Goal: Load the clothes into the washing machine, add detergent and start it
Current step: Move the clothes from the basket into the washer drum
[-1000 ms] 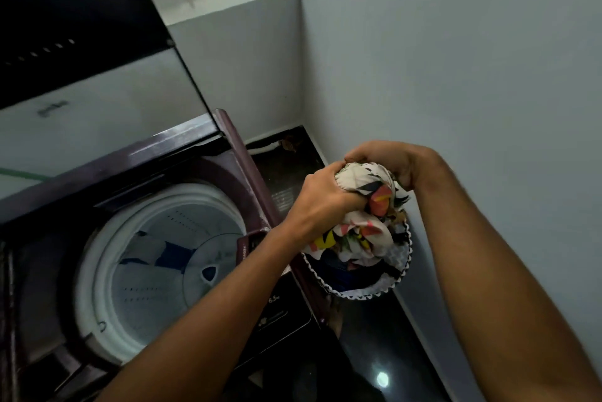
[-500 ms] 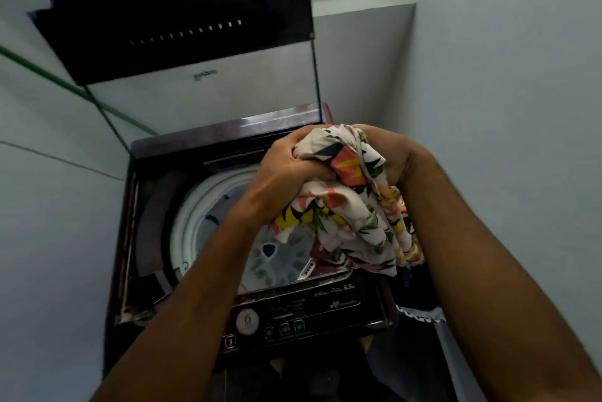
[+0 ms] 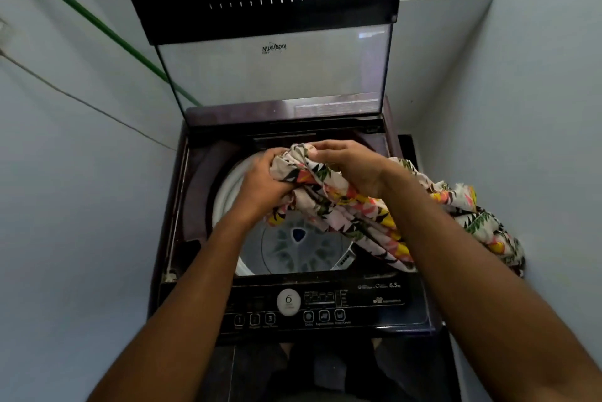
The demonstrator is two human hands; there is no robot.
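Both hands bunch the floral garment [image 3: 329, 203] right over the open drum [image 3: 303, 239], left hand [image 3: 264, 180] and right hand [image 3: 351, 167] with fingers curled tight into it, probably so nothing snags; its tail trails past the washer's right edge.

At centre frame, the garment [image 3: 342, 203] is off-white with a leafy print in yellow, coral-pink, green and black. The washing machine [image 3: 195, 206] is dark maroon, its control panel [image 3: 325, 307] black with white markings, its drum [image 3: 228, 193] white. At upper left, a green pipe [image 3: 91, 20] crosses pale blue-grey walls [image 3: 65, 206].
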